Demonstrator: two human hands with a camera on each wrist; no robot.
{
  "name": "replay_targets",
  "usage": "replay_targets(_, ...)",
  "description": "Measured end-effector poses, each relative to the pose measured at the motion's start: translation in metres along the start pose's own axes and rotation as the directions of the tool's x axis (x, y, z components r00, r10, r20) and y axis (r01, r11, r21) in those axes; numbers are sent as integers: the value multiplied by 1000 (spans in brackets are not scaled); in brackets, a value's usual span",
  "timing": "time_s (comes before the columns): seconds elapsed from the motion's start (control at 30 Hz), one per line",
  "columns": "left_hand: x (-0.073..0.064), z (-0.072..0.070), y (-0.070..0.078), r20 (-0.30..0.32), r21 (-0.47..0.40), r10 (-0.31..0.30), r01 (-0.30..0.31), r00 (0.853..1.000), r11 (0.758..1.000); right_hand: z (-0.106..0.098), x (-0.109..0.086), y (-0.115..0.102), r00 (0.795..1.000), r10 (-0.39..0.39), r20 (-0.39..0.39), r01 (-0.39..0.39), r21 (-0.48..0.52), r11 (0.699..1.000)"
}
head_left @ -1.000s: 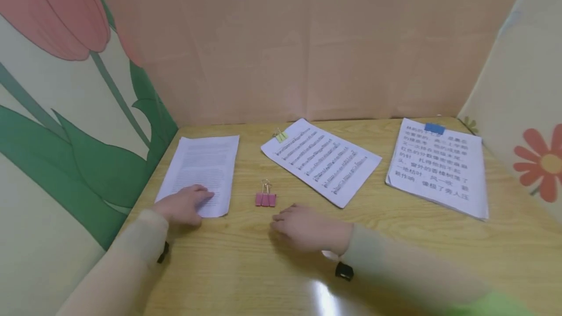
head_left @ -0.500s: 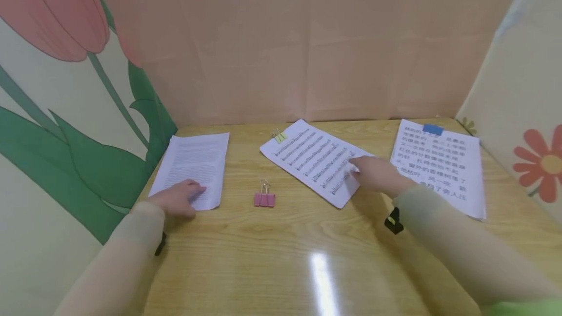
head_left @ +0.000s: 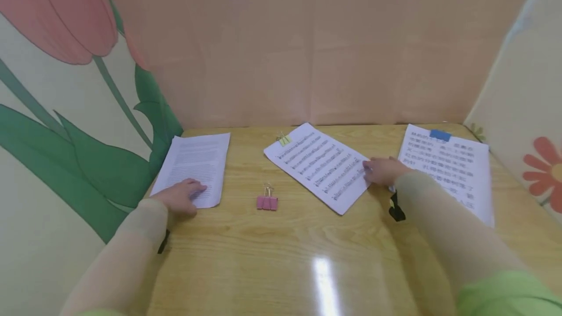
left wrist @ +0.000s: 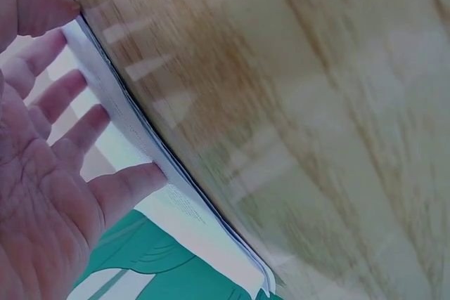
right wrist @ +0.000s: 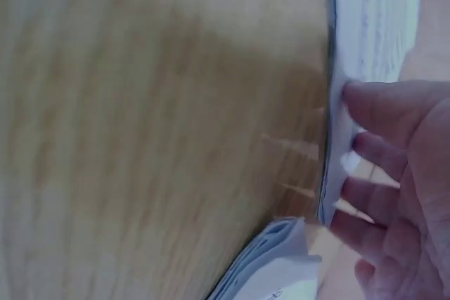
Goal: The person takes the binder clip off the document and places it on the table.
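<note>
My left hand [head_left: 180, 197] rests on the lower part of a stack of printed sheets [head_left: 197, 157] at the left. Its fingers are spread, and in the left wrist view the thumb meets the paper edge. At the right corner of a sheet-music stack [head_left: 318, 167], my right hand [head_left: 384, 171] touches the paper with thumb and fingertips; the stack lies flat and slanted. A yellow binder clip [head_left: 285, 139] sits on its upper left corner. Between the two stacks stands a pink binder clip [head_left: 267, 203], apart from both hands.
A third stack, in large print [head_left: 443, 169], lies at the right under the right forearm, with a blue binder clip [head_left: 440, 135] on its top edge. Flower-patterned side panels and a pinkish back panel [head_left: 246, 52] border the wooden table [head_left: 254, 267].
My right hand has moved from beside the pink binder clip to the sheet music's right corner. The left stack has shifted slightly left along with my left hand.
</note>
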State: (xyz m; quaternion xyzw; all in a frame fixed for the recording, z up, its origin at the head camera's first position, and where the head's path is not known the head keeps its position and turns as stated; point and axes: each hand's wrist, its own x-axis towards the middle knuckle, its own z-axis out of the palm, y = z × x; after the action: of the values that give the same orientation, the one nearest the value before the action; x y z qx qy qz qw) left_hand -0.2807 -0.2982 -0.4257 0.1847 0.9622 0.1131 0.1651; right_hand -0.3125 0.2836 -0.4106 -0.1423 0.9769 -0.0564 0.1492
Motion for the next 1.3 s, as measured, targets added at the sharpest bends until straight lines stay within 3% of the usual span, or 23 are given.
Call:
replay_targets(0.23,4,0,3,15,-9,-35,35,999,999,7,-14,-21,996,-20,-83,5,-175,984)
replay_targets(0.53,5,-1,4,24,-9,-47,47,999,999,15,-47,-59,998,59,-34,-60,-39,997)
replay_targets(0.67,6,0,5,26,-8,-42,42,999,999,22,-64,-67,996,11,-89,-14,-35,999)
replay_targets(0.8,4,0,5,25,-12,-43,43,999,999,31,-78,-75,991,-90,-99,72,-173,982)
replay_targets(1.0,3,-1,6,23,-13,-41,41,999,999,42,-100,-85,996,-76,-39,64,-256,965)
replay_targets(1.3,3,-3,8,30,-9,-29,29,999,1000,53,-124,-103,987,-133,-94,96,-324,941)
